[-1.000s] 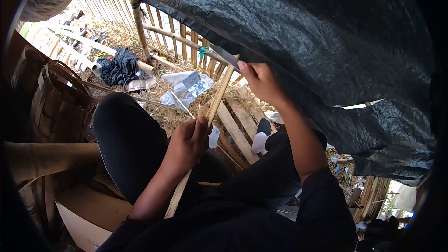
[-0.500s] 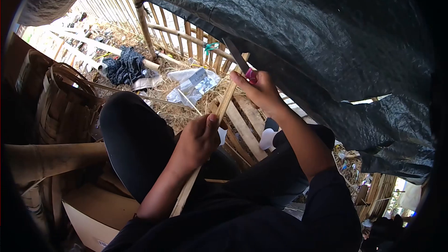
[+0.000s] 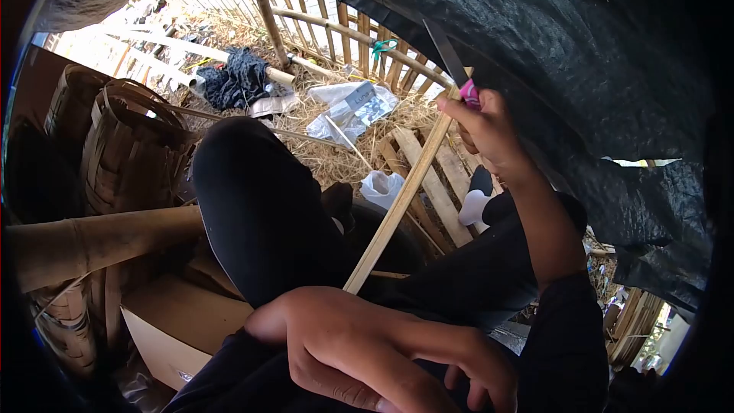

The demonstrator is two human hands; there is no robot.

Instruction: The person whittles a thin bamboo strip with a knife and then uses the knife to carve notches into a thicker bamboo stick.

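My right hand (image 3: 489, 128) is closed around the pink handle of a knife (image 3: 445, 52), its dark blade pointing up and to the left. The same hand grips the upper end of a long pale bamboo strip (image 3: 407, 195), thumb along it. From there the strip slants down between my legs, and its lower end goes out of sight behind my left hand (image 3: 359, 340). That left hand is close to the camera over my lap, fingers apart and bent, with nothing seen in it.
Woven baskets (image 3: 130, 145) and a thick bamboo pole (image 3: 107, 245) are at the left, above a cardboard box (image 3: 172, 329). A black tarp (image 3: 535, 53) hangs close on the right. Wooden slats (image 3: 436, 172), straw and plastic bags (image 3: 355, 107) lie ahead, before a bamboo fence (image 3: 344, 38).
My left hand has let go of the bamboo strip and come back toward the camera, opening. My right hand, with knife and strip, appears further right as the view has shifted.
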